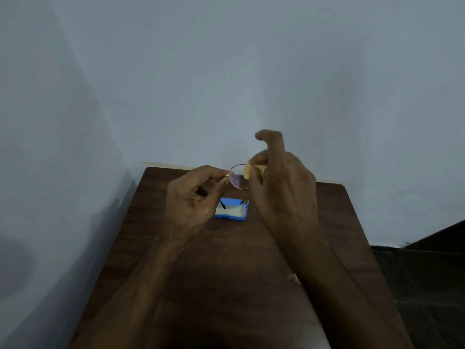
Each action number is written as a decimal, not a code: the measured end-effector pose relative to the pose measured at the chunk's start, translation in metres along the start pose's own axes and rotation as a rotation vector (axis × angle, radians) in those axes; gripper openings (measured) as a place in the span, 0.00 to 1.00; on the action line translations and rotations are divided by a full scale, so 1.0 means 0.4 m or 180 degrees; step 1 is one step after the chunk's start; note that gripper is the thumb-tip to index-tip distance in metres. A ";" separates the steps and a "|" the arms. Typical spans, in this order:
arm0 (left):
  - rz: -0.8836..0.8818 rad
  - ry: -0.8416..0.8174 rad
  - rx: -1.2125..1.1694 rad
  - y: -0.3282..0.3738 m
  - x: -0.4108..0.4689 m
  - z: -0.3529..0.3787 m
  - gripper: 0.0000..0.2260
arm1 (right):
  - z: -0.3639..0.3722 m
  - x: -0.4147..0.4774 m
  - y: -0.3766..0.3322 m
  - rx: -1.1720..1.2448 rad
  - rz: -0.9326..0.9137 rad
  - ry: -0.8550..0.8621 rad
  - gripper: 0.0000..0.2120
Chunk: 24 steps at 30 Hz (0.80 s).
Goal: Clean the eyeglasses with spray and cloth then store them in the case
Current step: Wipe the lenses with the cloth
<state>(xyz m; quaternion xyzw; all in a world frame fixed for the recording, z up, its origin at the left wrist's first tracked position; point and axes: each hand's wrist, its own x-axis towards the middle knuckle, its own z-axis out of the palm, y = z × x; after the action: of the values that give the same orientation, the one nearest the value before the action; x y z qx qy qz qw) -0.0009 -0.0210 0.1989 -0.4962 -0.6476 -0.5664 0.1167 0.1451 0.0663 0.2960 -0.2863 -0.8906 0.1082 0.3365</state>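
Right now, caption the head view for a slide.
Left hand pinches the eyeglasses at a hinge; right hand presses a yellow cloth to one lens, above the blue case on the table.

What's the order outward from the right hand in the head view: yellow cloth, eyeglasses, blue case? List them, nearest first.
1. The yellow cloth, gripped in the right hand itself.
2. The eyeglasses, just left of it, with the cloth against one lens.
3. The blue case, lying on the table beneath.
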 end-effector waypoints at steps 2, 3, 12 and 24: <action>-0.0072 0.0029 -0.0156 0.003 0.002 0.002 0.14 | 0.001 0.013 -0.021 0.0011 -0.0068 -0.0072 0.30; -0.0126 0.0050 -0.0249 0.004 0.003 0.001 0.14 | 0.006 0.005 -0.035 0.0028 -0.0126 -0.0130 0.30; -0.0135 0.0098 -0.0207 0.012 0.005 -0.012 0.09 | 0.004 0.014 -0.050 -0.0034 -0.0074 -0.0096 0.33; -0.0098 0.0063 -0.0331 -0.005 0.002 -0.030 0.05 | 0.020 -0.015 -0.087 -0.0096 -0.0347 -0.0371 0.36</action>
<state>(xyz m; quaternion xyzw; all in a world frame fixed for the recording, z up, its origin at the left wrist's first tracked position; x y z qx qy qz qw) -0.0078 -0.0304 0.2021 -0.4859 -0.6237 -0.6059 0.0884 0.1283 0.0344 0.3001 -0.2356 -0.9244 0.0928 0.2852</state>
